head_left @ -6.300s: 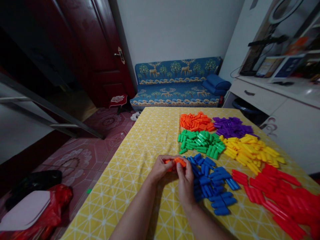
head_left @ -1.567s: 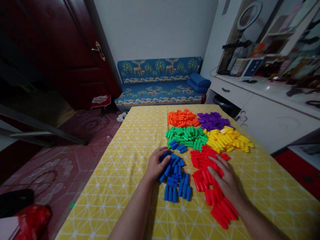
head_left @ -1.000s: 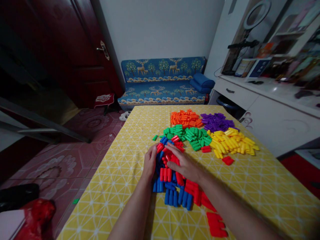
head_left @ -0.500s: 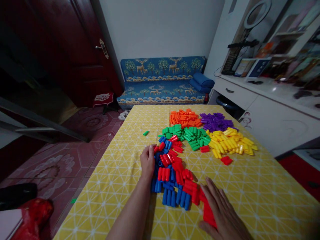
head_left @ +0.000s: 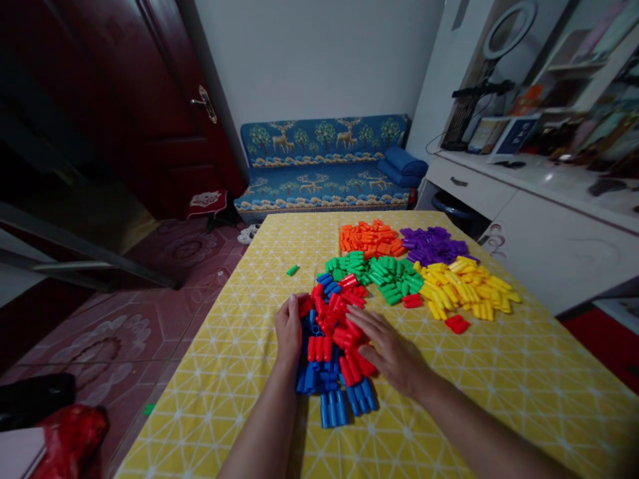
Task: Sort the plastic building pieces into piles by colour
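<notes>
Red plastic pieces (head_left: 324,348) lie heaped over blue pieces (head_left: 333,408) near the middle of the yellow patterned table (head_left: 224,372). My left hand (head_left: 289,329) rests on its side against the heap's left edge, fingers curled beside red pieces; whether it grips one is hidden. At the right side my right hand (head_left: 387,346) lies with fingers spread over the red pieces, touching them. Behind the heap are green pieces (head_left: 394,276), orange pieces (head_left: 369,237), purple pieces (head_left: 434,245) and yellow pieces (head_left: 466,286).
One green piece (head_left: 292,270) lies apart at the left, and a few red pieces (head_left: 457,324) sit in front of the yellow pile. Beyond the table stands a blue patterned sofa (head_left: 324,173). A white cabinet (head_left: 564,246) is on the right.
My right hand has moved left and away from me, and the red pieces that trailed to the lower right are now bunched on the heap. My left hand has shifted slightly.
</notes>
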Motion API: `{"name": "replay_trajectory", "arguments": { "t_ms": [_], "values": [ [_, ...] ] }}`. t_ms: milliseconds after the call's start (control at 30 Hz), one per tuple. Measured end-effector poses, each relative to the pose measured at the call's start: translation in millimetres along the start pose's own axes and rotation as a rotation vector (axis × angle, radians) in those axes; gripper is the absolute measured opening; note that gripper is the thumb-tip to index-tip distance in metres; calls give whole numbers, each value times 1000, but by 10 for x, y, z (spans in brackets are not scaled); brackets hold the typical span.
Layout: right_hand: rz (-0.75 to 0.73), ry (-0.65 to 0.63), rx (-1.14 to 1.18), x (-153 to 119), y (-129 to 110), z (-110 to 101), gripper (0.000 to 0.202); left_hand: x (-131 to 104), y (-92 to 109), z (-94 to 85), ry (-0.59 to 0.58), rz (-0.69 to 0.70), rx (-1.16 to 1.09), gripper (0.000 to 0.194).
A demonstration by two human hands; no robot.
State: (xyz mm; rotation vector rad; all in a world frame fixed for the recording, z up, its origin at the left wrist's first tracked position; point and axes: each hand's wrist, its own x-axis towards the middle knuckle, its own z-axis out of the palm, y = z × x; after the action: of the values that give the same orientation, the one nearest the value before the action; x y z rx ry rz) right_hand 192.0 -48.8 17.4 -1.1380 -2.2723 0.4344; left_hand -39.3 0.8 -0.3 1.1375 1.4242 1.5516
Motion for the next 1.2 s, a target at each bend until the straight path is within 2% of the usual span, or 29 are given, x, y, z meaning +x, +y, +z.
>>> {"name": "replay_trajectory", "arguments": {
  "t_ms": [33, 100, 167, 233, 333, 400, 467, 567, 800, 1000, 1200],
  "values": [
    [-3, 61, -10, -14, 119, -142, 48, 1, -8, 1, 6, -8, -9, 56],
    [51, 274, -91, -22, 476, -490, 39, 2, -20, 12, 7, -8, -6, 55],
    [177, 479, -236, -20, 945, -888, 40, 3, -26, 29, 5, -9, 2, 55],
    [341, 567, -400, -44, 1440, -1275, 48, 5, -28, 44, 4, -10, 10, 55],
    [649, 440, -466, -166, 2061, -1668, 63, 10, -24, 56, -7, -7, 32, 54],
    [750, 337, -327, -283, 2322, -1746, 70, 10, -19, 59, -13, -6, 34, 55],
    [757, 301, -195, -395, 2443, -1700, 72, 8, -14, 64, -13, -5, 24, 54],
    [725, 332, -176, -516, 2389, -1537, 72, 7, -11, 75, -12, 3, 14, 53],
    [558, 317, -129, -533, 1865, -1213, 61, 19, -43, 72, -34, 29, 50, 52],
    [407, 264, -289, -286, 1432, -782, 53, 41, -80, 61, -47, 45, 78, 50],
    [351, 197, -315, 104, 809, -322, 52, 34, -88, 78, -195, 131, 107, 42]
  ]
}}
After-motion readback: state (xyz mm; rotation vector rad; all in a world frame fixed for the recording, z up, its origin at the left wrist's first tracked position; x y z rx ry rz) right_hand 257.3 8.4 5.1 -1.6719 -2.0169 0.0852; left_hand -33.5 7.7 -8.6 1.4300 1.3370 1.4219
